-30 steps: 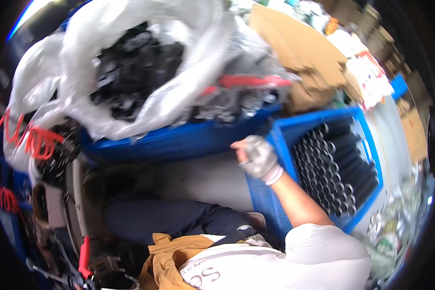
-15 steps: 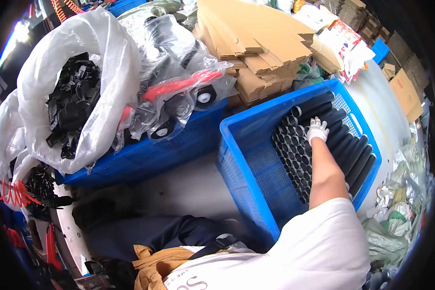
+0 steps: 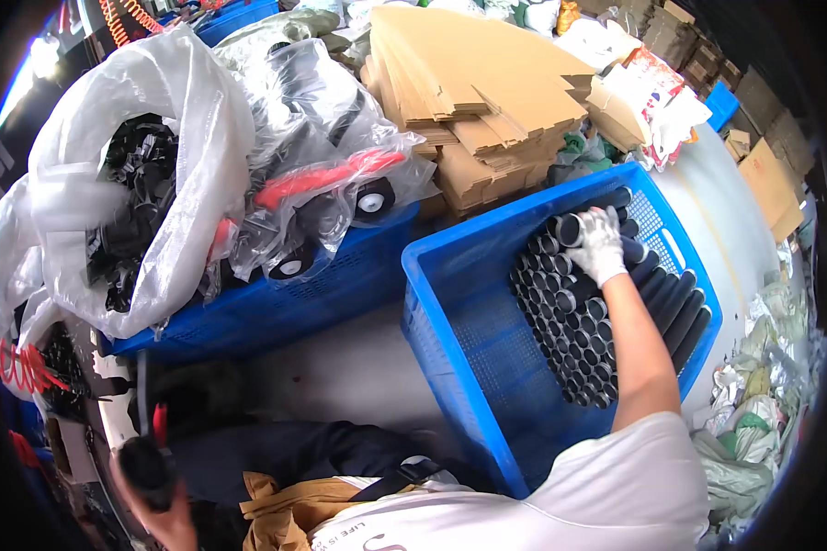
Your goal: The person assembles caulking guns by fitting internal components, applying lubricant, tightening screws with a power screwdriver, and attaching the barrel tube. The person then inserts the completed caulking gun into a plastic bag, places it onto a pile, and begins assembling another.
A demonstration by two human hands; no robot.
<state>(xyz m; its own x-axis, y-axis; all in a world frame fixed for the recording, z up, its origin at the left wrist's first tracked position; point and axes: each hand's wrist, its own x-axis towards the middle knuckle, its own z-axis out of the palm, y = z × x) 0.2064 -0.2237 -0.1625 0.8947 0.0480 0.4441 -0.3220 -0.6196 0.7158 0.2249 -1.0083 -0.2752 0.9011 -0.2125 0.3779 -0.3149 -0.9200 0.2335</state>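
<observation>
My right hand [image 3: 599, 246], in a white glove with bare fingertips, reaches into a blue plastic crate [image 3: 464, 344]. Its fingers close round the end of a black tube [image 3: 570, 230] at the top of a stack of black tubes [image 3: 570, 321], which have pale rims. At the lower left my left hand [image 3: 161, 519], looking bare and smeared by motion, is wrapped round a dark rounded object [image 3: 147, 468] whose kind I cannot make out. Just above it show a small red part [image 3: 160, 424] and a thin grey rod.
A white woven bag [image 3: 207, 119] of black plastic parts [image 3: 138, 211] stands at left, a blurred white shape [image 3: 78, 197] before it. Beside it, wrapped wheeled items [image 3: 340, 193] lie on another blue crate [image 3: 322, 275]. Flat cardboard [image 3: 478, 73] is stacked behind; crumpled bags [image 3: 744, 450] lie at right.
My right hand has gone from lying spread on the tubes to gripping one tube's end. My left hand with the dark object has come into view at lower left, and a white blur by the bag.
</observation>
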